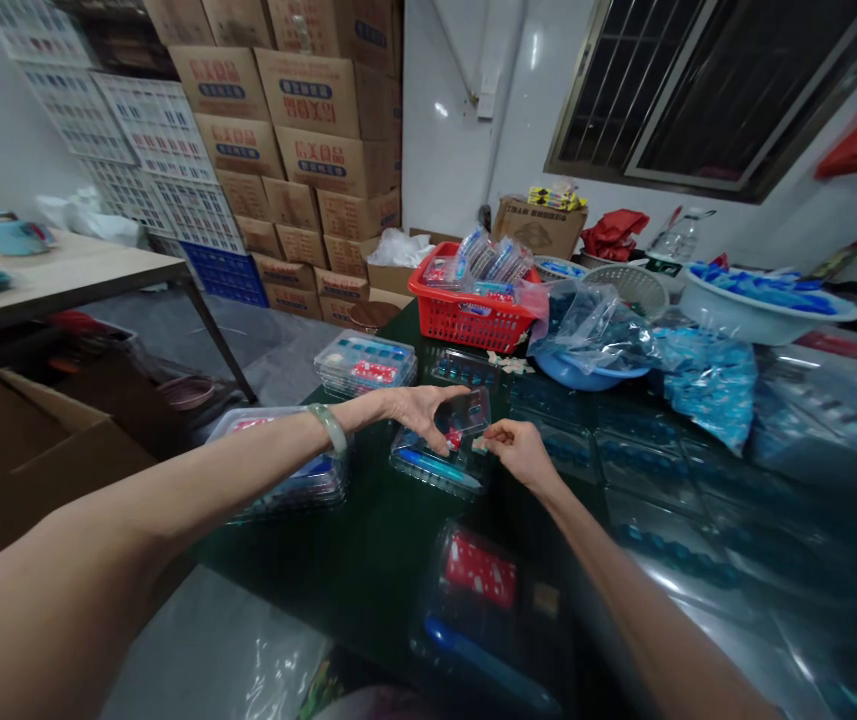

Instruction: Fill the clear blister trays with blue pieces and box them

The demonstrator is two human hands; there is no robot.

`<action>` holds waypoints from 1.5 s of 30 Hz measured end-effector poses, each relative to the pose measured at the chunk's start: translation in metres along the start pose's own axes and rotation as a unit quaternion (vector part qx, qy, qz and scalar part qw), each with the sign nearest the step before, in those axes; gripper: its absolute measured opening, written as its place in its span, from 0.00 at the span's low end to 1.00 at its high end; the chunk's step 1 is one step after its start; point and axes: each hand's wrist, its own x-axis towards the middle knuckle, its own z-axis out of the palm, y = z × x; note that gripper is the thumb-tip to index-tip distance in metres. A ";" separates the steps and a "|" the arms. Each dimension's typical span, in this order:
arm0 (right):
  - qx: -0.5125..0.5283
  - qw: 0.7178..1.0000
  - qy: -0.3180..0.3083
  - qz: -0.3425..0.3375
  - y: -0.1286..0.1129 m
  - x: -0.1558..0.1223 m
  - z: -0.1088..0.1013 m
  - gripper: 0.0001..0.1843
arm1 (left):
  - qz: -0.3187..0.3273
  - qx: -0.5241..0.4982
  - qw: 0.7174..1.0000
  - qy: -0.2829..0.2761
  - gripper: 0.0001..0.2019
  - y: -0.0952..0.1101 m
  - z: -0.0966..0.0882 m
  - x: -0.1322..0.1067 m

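A clear plastic clamshell box [435, 468] lies open on the dark table [368, 560], with a blue pen-like item and a red-and-white card inside. My left hand [420, 410] holds its raised lid, fingers curled over the edge; a pale green bangle [330, 428] sits on that wrist. My right hand [518, 450] is pinched on a small pale piece at the box's right edge. Another filled clamshell [484, 590] lies closer to me.
A red basket [469, 315] of packs stands behind, beside a blue bowl [585, 372] with plastic bags and a white basin [758, 305]. Stacked filled boxes [364, 362] and another stack [293, 480] sit at left. Cardboard cartons [308, 150] line the wall. A wooden table [60, 275] is far left.
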 end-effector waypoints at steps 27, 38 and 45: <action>0.003 0.989 -0.014 0.148 0.005 -0.051 -0.015 0.12 | -0.039 0.279 0.958 -0.047 0.58 0.002 0.021 0.012; 0.285 0.920 -0.124 0.238 -0.005 -0.065 -0.006 0.18 | -0.027 0.336 0.936 -0.104 0.55 -0.002 0.031 0.020; 0.339 0.904 -0.104 0.240 -0.005 -0.067 -0.009 0.11 | -0.064 0.367 0.927 -0.037 0.54 0.008 0.042 0.029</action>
